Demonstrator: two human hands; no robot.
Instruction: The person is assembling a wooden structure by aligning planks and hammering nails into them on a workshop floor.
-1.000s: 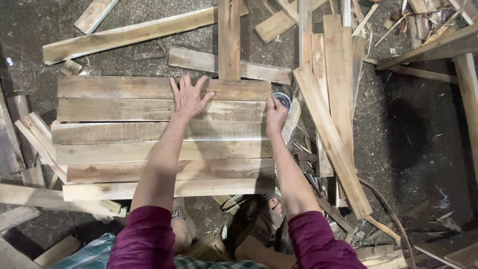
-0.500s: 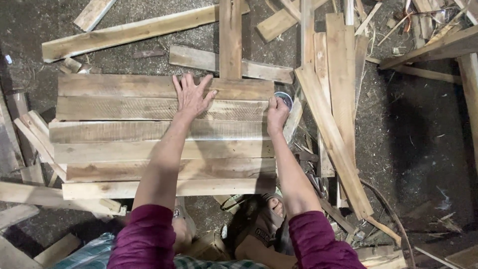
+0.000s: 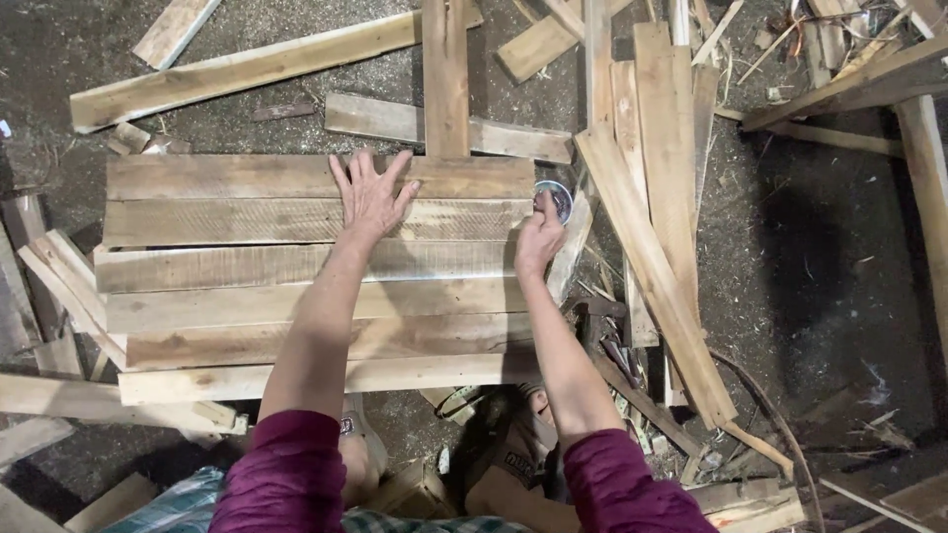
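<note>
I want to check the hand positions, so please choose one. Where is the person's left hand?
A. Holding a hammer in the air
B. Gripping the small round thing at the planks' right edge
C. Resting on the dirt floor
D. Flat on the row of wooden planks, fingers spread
D: the left hand lies palm-down with spread fingers on the planks, while the right hand is at the small round thing.

This is a rough woodworking yard or workshop floor. The ground (image 3: 820,247) is dark packed dirt strewn with sawdust, splinters and shavings. Weathered pallet slats (image 3: 296,266) lie side by side at the centre, with loose planks (image 3: 247,64) scattered toward eleven o'clock and a leaning stack of boards (image 3: 657,188) toward two o'clock. Offcuts (image 3: 59,286) pile up at nine o'clock.
</note>
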